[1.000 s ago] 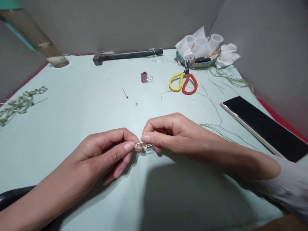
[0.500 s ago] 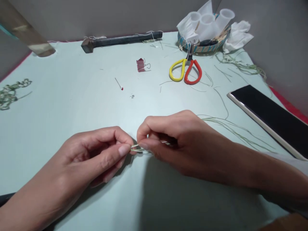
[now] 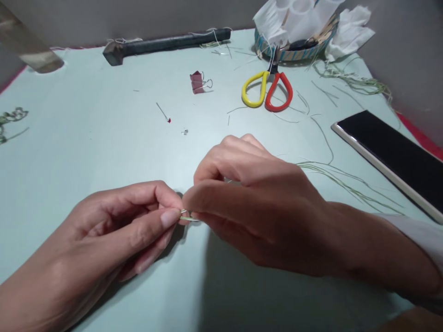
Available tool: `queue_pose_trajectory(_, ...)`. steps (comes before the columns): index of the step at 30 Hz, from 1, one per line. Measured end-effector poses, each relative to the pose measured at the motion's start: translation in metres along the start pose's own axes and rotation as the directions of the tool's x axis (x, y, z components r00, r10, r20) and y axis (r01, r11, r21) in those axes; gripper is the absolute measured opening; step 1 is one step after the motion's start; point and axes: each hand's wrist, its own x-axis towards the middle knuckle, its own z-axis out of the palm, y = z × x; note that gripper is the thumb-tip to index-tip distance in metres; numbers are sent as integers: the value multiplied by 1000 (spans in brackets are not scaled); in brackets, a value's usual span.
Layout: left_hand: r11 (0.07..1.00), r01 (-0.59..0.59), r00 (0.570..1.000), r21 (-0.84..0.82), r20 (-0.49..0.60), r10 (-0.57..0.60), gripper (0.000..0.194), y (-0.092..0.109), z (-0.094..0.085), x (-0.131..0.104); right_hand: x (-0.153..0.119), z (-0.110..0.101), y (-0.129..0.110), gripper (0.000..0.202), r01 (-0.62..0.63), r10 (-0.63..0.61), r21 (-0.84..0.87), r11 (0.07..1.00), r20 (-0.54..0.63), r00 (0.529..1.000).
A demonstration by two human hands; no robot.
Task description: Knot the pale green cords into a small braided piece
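Observation:
Thin green and white strands (image 3: 189,219) are pinched between the thumb and forefinger of my left hand (image 3: 124,235). Close against those fingertips, my right hand (image 3: 256,207) is closed on the same strands, its thumb across the front. Its forefinger tip and the exact crossing of the strands are hidden. Beyond the right hand, long loose green strands (image 3: 346,184) spread over the table toward a phone.
On the pale table (image 3: 104,161) lie a headed pin (image 3: 164,113), a small clear bit (image 3: 184,132), a binder clip (image 3: 198,83), scissors (image 3: 273,87) and a hammer (image 3: 166,45). A basket (image 3: 294,54) holds plastic cups. The phone (image 3: 398,157) lies at right, a knotted green piece (image 3: 14,117) at left.
My right hand has turned, its thumb now lying over the front of its fingers and nearer my left fingertips. Less strand shows between the hands. The view has shifted slightly.

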Motion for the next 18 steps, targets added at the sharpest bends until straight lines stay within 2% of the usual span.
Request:
queue_pose_trajectory(4, 1000, 6, 1000, 23, 11, -7, 23, -5, -5, -5, 3, 2, -1, 22, 36, -30, -112, 993, 52, 998)
queue_pose_trajectory(8, 997, 5, 999, 72, 48, -9, 19, -11, -10, -15, 5, 2, -1, 27, 46, -31, -149, 988, 104, 994)
queue_pose_trajectory(14, 996, 86, 995, -13, 44, -85, 11, -4, -4, -15, 6, 0, -3, 22, -3, 10, -81, 997, 83, 997)
queue_pose_trajectory(18, 997, 79, 995, -14, 62, -78, 18, -2, -1, -13, 10, 1, -8, 28, -122, 122, 2, 993, 59, 991)
